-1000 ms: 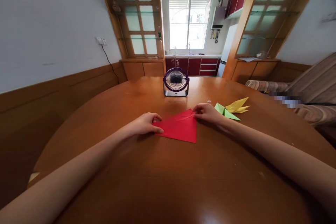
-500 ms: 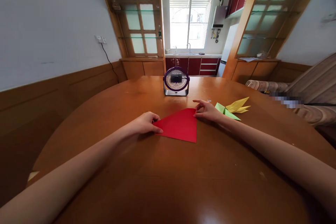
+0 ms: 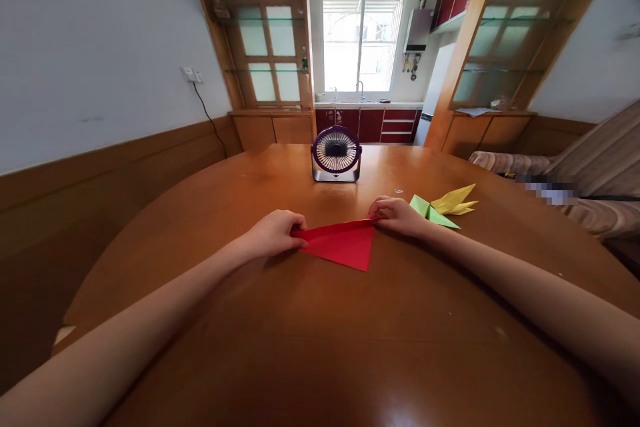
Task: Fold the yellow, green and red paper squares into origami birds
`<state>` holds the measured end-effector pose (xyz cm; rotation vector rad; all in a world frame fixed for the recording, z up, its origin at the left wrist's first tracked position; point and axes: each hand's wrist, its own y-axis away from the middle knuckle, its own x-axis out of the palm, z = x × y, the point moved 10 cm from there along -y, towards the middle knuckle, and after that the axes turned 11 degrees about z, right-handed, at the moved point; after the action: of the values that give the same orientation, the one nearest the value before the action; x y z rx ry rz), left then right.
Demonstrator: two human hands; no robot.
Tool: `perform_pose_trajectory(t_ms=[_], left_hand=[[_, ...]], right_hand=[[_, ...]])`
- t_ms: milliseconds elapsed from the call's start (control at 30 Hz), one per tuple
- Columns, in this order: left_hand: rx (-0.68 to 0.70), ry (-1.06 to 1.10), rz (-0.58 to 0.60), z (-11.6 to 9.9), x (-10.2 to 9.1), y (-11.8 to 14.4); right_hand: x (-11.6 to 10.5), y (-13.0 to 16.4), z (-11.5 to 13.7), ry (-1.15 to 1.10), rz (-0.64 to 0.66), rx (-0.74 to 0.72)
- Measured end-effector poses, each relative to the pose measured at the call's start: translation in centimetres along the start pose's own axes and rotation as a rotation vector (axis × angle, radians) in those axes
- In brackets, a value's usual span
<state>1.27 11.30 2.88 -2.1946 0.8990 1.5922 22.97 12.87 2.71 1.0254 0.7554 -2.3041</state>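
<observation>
A sheet of red paper (image 3: 345,245) lies between my hands on the wooden table, its far part bent over along a slanting edge. One corner of it points toward me. My left hand (image 3: 280,232) pinches the paper's left end between thumb and fingers. At the far right corner, my right hand (image 3: 395,215) is closed on the edge, fingers curled. The fingertips of that hand partly hide the corner.
Just beyond my right hand lie a green folded paper (image 3: 434,212) and a yellow folded paper (image 3: 455,200). A small purple fan (image 3: 336,152) stands at the far side of the table (image 3: 310,340). A striped seat (image 3: 600,167) is to the right.
The red paper's far edge has come over toward me, so less of its face shows. My right hand has moved slightly down and its raised finger has curled in.
</observation>
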Motion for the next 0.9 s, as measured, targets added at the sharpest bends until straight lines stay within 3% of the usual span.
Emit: perform_pose_trajectory(t_ms=[200, 367, 667, 900], left_hand=[[0.086, -0.258, -0.031, -3.0, -0.3, 1.0], [0.178, -0.462, -0.025, -5.4, 0.4, 1.8], [0.23, -0.628, 0.001, -6.4, 1.4, 2.2], [0.154, -0.665, 0.085, -6.5, 1.4, 2.8]], right_hand=[[0.4, 0.8, 2.5, 0.296, 0.062, -0.162], [1.0, 1.3, 3.0, 0.436, 0.105, -0.272], [1.3, 1.9, 3.3, 0.557, 0.119, -0.328], [0.7, 2.5, 3.1, 0.579, 0.119, -0.32]])
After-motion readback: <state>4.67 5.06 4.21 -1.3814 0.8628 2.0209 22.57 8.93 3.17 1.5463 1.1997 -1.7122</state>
